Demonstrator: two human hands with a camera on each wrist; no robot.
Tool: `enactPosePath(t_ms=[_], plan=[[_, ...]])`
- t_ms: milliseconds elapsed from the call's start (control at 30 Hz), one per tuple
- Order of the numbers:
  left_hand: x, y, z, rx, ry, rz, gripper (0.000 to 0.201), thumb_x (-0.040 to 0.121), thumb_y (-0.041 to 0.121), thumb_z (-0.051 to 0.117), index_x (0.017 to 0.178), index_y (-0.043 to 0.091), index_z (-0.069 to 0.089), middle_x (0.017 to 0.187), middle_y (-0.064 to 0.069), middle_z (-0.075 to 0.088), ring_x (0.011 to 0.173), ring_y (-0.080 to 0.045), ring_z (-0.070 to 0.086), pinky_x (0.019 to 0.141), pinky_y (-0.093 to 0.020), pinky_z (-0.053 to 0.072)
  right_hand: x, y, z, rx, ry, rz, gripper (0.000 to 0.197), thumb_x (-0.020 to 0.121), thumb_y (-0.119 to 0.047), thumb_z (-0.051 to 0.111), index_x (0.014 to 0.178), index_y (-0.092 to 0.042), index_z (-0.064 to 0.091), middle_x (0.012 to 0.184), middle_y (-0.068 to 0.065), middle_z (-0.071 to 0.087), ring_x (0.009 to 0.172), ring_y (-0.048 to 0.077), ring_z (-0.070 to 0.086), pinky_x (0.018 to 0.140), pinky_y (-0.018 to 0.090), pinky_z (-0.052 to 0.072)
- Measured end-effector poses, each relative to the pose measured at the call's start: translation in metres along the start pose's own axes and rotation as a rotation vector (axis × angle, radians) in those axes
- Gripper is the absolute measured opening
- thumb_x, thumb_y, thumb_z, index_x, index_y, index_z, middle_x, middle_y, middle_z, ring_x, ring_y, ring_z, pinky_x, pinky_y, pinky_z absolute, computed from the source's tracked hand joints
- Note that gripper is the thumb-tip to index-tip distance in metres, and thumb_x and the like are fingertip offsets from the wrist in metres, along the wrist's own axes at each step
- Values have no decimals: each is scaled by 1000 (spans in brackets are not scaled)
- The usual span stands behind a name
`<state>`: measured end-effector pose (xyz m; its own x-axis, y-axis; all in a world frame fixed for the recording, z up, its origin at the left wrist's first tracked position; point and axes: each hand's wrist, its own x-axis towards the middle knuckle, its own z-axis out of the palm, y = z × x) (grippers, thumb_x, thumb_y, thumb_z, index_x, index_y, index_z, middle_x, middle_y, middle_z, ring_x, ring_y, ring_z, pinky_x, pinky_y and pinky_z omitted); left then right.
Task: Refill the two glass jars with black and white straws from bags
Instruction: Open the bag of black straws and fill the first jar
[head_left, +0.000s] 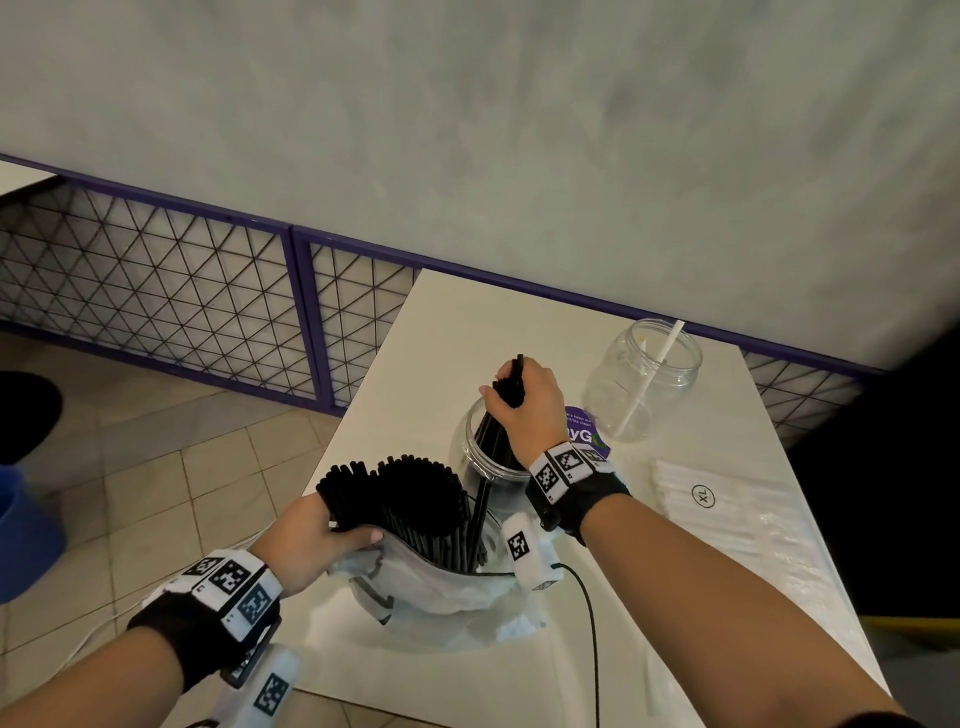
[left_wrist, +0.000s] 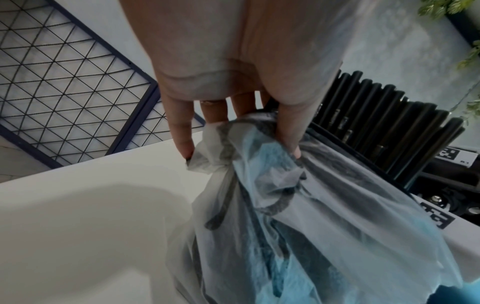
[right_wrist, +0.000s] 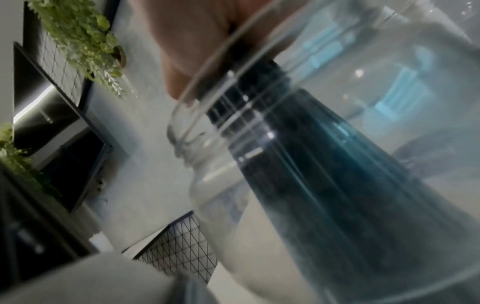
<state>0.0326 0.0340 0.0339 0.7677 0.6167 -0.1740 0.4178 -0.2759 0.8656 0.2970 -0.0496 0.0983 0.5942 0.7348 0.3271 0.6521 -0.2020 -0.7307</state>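
My right hand (head_left: 522, 402) grips a bundle of black straws (head_left: 501, 415) whose lower ends stand inside the near glass jar (head_left: 480, 457). In the right wrist view the dark bundle (right_wrist: 324, 185) shows through the jar wall (right_wrist: 207, 185). My left hand (head_left: 311, 535) pinches the rim of a translucent plastic bag (head_left: 415, 577) that holds many black straws (head_left: 410, 493). In the left wrist view the fingers (left_wrist: 288, 131) clutch the bunched bag edge (left_wrist: 233, 148). A second glass jar (head_left: 641, 384) at the back right holds one white straw (head_left: 652, 379).
A sealed pack of white straws (head_left: 727, 519) marked XL lies on the white table (head_left: 415, 353) at the right. A round purple sticker (head_left: 584, 428) lies between the jars. A black cable (head_left: 589, 623) runs off the front edge. Purple mesh railing (head_left: 182, 291) stands behind.
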Motion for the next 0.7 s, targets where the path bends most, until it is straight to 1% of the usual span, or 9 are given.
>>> enactPosePath(t_ms=[67, 167, 233, 300, 367, 433, 500, 600, 700], plan=[[1, 0, 0, 3, -7, 3, 54, 60, 60, 64, 102, 27, 66, 95, 11, 72, 93, -7, 66, 88, -40, 52, 2, 3, -4, 19, 70, -2, 20, 84, -22, 69, 98, -12, 58, 96, -2, 57, 94, 15, 47, 74, 19, 34], [0, 0, 1, 4, -5, 6, 43, 66, 50, 68, 102, 27, 66, 96, 11, 72, 93, -6, 66, 89, -40, 51, 4, 11, -10, 19, 142, 53, 29, 84, -21, 70, 107, -11, 58, 104, 3, 59, 101, 20, 49, 83, 22, 35], [0, 0, 1, -14, -1, 4, 43, 64, 51, 69, 100, 28, 67, 94, 11, 72, 92, -6, 66, 89, -40, 52, 2, 18, -13, 30, 135, 67, 39, 85, -19, 69, 119, -14, 53, 108, 3, 56, 104, 21, 50, 89, 26, 39], [0, -1, 0, -27, -1, 8, 51, 60, 58, 67, 101, 28, 66, 95, 12, 72, 93, -6, 66, 89, -40, 52, -1, 25, -16, 1, 87, 29, 45, 88, -16, 63, 130, -19, 47, 116, 2, 53, 108, 20, 50, 95, 30, 40], [1, -2, 1, -34, 0, 8, 54, 58, 60, 66, 102, 28, 66, 95, 12, 72, 93, -6, 66, 90, -41, 51, -4, 31, -18, -91, 39, -54, 38, 93, -15, 55, 131, -19, 52, 123, 5, 52, 112, 22, 49, 100, 35, 39], [1, -3, 1, -35, 5, 4, 55, 57, 61, 66, 102, 28, 66, 95, 12, 72, 93, -6, 66, 90, -41, 51, -7, 35, -19, -150, 17, -75, 32, 96, -21, 46, 124, -14, 60, 125, 6, 55, 116, 25, 49, 103, 40, 38], [1, -3, 1, -33, 4, 0, 57, 57, 61, 66, 103, 27, 66, 96, 11, 72, 94, -7, 66, 90, -41, 51, -9, 35, -21, -177, -32, -45, 45, 96, -34, 35, 126, -13, 60, 130, 5, 55, 122, 25, 46, 109, 36, 33], [0, -4, 2, -35, 5, -5, 57, 57, 61, 66, 103, 27, 65, 96, 11, 72, 94, -7, 66, 91, -41, 51, -11, 31, -27, -217, -90, -44, 56, 95, -43, 27, 138, -15, 48, 144, 4, 45, 133, 21, 36, 112, 24, 20], [0, -5, 1, -42, 17, -13, 58, 56, 61, 67, 103, 27, 65, 96, 11, 72, 94, -7, 66, 91, -41, 51, -12, 24, -31, -307, -148, -156, 65, 94, -55, 23, 147, -18, 30, 154, 1, 30, 141, 17, 24, 116, 31, 18]])
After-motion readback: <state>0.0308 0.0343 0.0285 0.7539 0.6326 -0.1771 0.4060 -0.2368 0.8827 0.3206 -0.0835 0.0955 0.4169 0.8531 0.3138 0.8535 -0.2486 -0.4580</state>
